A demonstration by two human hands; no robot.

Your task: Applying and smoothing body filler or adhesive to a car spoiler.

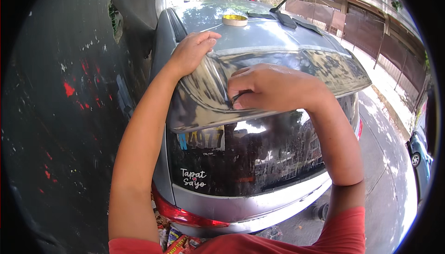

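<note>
Our left grip (193,53) rests loose, unclenched on the spoiler (324,68) above the rear window (252,156), probably bracing us; our right grip (276,87) pinches a small dark piece (238,96) against its patchy face, likely for control; tape roll (235,22) sits on the roof (259,34), maybe for reach.

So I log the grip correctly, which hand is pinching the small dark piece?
The right hand, over the rear spoiler: the dark piece shows in its grip. The left hand, at the spoiler's left end, shows nothing held.
</note>
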